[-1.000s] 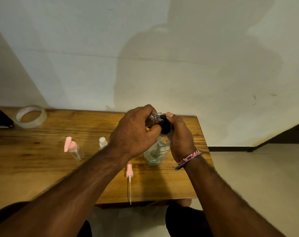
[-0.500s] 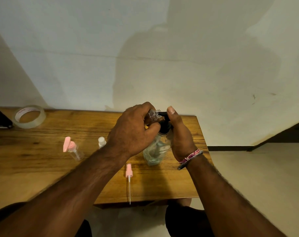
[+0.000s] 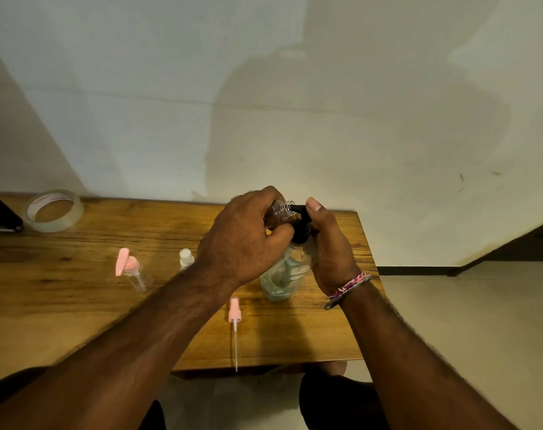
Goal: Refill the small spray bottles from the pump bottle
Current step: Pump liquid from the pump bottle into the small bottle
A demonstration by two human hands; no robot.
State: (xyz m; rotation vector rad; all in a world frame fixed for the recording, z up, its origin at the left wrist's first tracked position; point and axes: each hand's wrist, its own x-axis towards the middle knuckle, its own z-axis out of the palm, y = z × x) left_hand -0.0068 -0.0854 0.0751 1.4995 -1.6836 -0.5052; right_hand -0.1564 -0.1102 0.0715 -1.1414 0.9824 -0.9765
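Tilting a small spray bottle [image 3: 283,209] in its grip, the left hand [image 3: 245,240] holds the open neck to the black nozzle of the pump bottle [image 3: 287,274] at frame centre on the desk [image 3: 77,293], so pumped liquid lands inside, while the right hand [image 3: 329,249] clasps the pump head

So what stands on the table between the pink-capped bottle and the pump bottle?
In the head view, a small bottle with a white cap, partly hidden by the left forearm.

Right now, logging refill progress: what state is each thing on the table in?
Small clear spray bottle: uncapped, tilted, gripped by left hand, mouth at black pump spout.
Large clear pump bottle: upright, right hand on pump.
Pink sprayer head: detached, lying flat.
Pink-topped clear bottle: lid flipped open.
White-capped bottle: capped.
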